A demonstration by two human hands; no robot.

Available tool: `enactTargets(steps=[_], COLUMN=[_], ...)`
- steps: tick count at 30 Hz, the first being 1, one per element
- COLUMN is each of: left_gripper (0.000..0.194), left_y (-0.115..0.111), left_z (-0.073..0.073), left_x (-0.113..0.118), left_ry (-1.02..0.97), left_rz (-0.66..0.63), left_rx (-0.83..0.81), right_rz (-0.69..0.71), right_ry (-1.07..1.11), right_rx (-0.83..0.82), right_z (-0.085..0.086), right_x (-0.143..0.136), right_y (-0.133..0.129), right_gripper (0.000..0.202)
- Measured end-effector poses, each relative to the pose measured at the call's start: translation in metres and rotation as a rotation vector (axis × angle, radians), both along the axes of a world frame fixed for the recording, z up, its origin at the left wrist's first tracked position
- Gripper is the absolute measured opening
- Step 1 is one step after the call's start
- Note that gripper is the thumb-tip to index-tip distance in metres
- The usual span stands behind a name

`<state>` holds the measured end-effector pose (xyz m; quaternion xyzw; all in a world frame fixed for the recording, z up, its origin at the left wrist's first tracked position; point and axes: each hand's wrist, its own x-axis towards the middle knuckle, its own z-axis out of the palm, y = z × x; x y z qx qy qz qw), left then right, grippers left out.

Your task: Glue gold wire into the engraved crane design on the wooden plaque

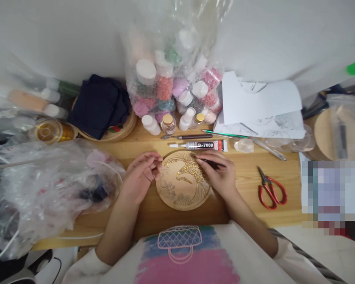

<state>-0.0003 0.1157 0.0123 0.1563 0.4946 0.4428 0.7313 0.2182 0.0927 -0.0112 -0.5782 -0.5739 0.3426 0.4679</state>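
A round wooden disc [185,189] lies on the table in front of me. It bears a crane-like bird design in gold outline, with wavy and curled lines around its lower rim. At the disc's upper right, my right hand [219,171] is closed on dark tweezers [211,161], whose tips are over the bird's wing. My left hand [140,173] is at the disc's left edge, thumb and fingers pinched together; whatever they hold is too small to make out. Just beyond the disc lies a B-7000 glue tube [202,145], its white nozzle pointing left.
Red-handled pliers [270,189] lie at right. Behind the glue are a dark pen-like tool [195,137], small bottles [168,124] and a plastic bag of jars [174,86]. Paper sketches [260,102] stand back right. Left are crumpled plastic [56,185], dark cloth [100,104] and a gold wire spool [51,130].
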Motion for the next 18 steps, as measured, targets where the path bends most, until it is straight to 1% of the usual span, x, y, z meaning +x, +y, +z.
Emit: enactTargets(steps=[3, 6, 9, 11, 13, 16, 18], left_gripper=[0.015, 0.018, 0.022, 0.024, 0.028, 0.036, 0.038], left_y=[0.0, 0.0, -0.003, -0.005, -0.007, -0.009, -0.009], left_z=[0.0, 0.0, 0.001, 0.005, 0.011, 0.022, 0.029], left_x=[0.0, 0.0, 0.004, 0.01, 0.017, 0.027, 0.032], left_ry=[0.014, 0.058, 0.115, 0.14, 0.157, 0.128, 0.121], left_rz=[-0.008, -0.021, -0.041, -0.055, -0.09, -0.206, -0.266], left_rx=[0.015, 0.039, 0.066, 0.076, 0.082, 0.078, 0.082], right_rz=[-0.031, -0.088, -0.115, -0.095, -0.037, 0.05, 0.071], right_ry=[0.011, 0.066, 0.125, 0.145, 0.141, 0.105, 0.093], right_rx=[-0.017, -0.018, -0.001, 0.024, 0.051, 0.107, 0.152], right_z=[-0.002, -0.003, 0.003, 0.011, 0.022, 0.034, 0.038], right_x=[0.0, 0.0, -0.001, -0.004, -0.008, -0.013, -0.013], right_y=[0.0, 0.001, -0.001, -0.004, -0.008, -0.015, -0.018], right_gripper=[0.01, 0.006, 0.006, 0.008, 0.012, 0.015, 0.016])
